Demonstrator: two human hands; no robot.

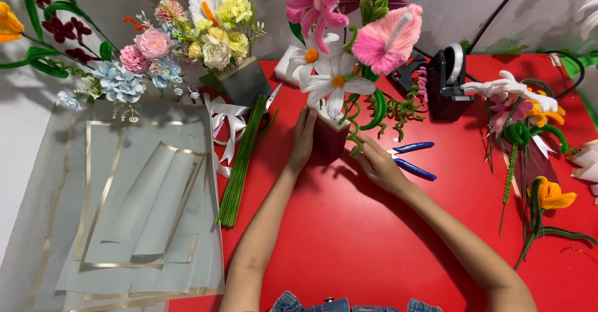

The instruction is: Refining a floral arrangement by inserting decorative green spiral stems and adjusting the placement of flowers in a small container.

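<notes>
We have one view only, worn on the head, looking steeply down and forward over the red surface [349, 237], close enough that forearms fill the lower frame; the far wall seems near.

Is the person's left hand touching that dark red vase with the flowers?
Touching. The head view shows the left hand pressed flat against the side of the dark red vase, with no gap between them.
</notes>
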